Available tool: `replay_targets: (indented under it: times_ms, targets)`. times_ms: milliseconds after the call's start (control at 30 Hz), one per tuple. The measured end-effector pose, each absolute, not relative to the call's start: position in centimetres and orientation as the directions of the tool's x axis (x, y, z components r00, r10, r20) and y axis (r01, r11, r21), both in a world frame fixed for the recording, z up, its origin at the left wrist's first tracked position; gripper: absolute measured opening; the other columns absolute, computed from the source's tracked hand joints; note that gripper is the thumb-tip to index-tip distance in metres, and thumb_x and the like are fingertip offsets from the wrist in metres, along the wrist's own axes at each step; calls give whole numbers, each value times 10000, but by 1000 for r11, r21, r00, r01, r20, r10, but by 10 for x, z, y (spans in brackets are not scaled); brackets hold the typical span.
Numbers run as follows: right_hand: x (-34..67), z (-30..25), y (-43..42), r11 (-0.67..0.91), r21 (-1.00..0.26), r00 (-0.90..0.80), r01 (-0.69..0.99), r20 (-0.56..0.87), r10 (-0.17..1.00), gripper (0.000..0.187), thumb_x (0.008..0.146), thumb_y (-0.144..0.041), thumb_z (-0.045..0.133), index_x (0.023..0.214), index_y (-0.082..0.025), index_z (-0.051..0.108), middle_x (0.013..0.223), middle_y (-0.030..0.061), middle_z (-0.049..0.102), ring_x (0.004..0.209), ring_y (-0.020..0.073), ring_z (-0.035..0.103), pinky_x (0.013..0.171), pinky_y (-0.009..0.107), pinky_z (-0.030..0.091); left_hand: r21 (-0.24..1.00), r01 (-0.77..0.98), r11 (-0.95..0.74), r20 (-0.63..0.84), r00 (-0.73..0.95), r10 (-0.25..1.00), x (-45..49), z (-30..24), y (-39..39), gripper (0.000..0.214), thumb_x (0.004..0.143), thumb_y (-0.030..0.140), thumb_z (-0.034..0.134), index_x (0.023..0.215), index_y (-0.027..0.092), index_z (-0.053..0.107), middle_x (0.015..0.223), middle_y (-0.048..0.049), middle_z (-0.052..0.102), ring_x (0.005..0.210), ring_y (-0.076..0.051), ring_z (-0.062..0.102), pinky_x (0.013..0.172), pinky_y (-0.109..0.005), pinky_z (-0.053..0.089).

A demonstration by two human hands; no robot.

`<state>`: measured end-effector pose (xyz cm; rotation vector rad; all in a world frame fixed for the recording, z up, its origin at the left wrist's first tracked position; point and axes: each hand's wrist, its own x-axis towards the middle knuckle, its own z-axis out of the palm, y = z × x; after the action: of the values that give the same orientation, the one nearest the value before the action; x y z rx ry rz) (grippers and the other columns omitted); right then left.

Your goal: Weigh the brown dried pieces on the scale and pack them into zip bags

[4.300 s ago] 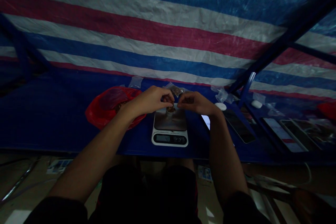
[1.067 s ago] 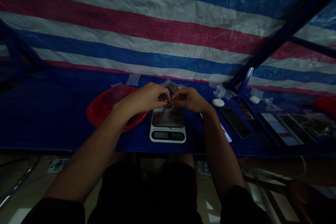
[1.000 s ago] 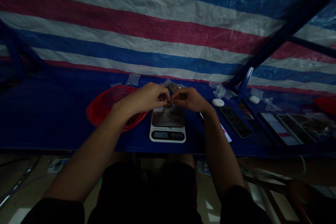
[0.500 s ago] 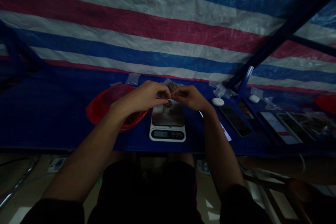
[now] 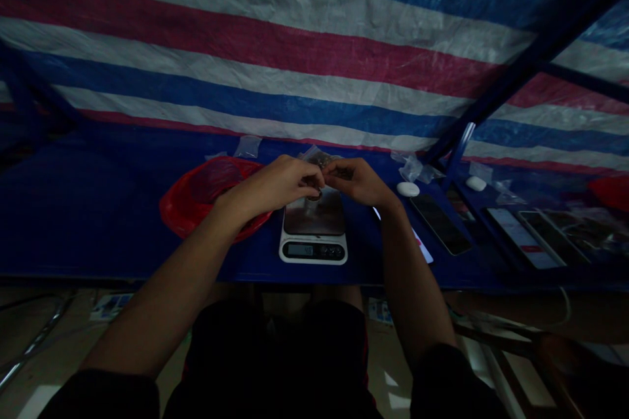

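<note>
A white digital kitchen scale (image 5: 313, 250) with a metal plate stands in front of me, its display lit. On the plate sits a small container (image 5: 313, 199) of brown bits, partly covered by my fingers. My left hand (image 5: 296, 181) is closed in a pinch just above that container. My right hand (image 5: 354, 181) meets it from the other side, thumb and fingertips pressed together. What either pinch holds is too small and dark to make out. Behind the hands lies a clear plastic bag (image 5: 316, 154) with contents I cannot identify.
A red plastic bag (image 5: 179, 209) spreads left of the scale, partly under my left forearm. To the right lie a white oval case (image 5: 407, 190), a dark phone (image 5: 442, 226) and more phones. A striped tarp (image 5: 295, 52) hangs behind the blue table (image 5: 98, 222).
My left hand has shifted slightly right and lower, covering more of the small container. My right hand stays nearly in place, fingertips still close to the left ones.
</note>
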<state>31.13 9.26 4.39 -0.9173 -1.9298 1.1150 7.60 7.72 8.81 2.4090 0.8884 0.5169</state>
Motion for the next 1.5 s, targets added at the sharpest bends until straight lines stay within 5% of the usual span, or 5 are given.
replay_targets:
  times_ms: [267,567,1500]
  targets:
    - [311,43,93,378,-900,-497,215,233,836,175,886,-370,783,917,-200,811,916,52,802,866,200,719,789,328,541,565,507,-651,156,709,687,76,87,76,171,954,168,727,1080,198,838,1005,-42,842,924,-188,765,828,-294,507]
    - [310,45,92,369,-901,-483,227,225,846,171,878,-363,782,906,-196,804,914,51,808,854,201,722,789,330,549,497,508,-704,192,726,660,71,80,79,250,999,253,704,1211,236,834,1225,-74,821,1171,-237,744,1022,-346,511]
    - [312,48,91,380,-880,-466,285,219,857,194,884,-384,776,917,-196,811,917,49,793,857,200,697,796,343,531,555,512,-655,190,689,700,57,80,77,360,962,245,733,1320,233,777,1303,-68,802,1194,-236,741,1060,-336,524]
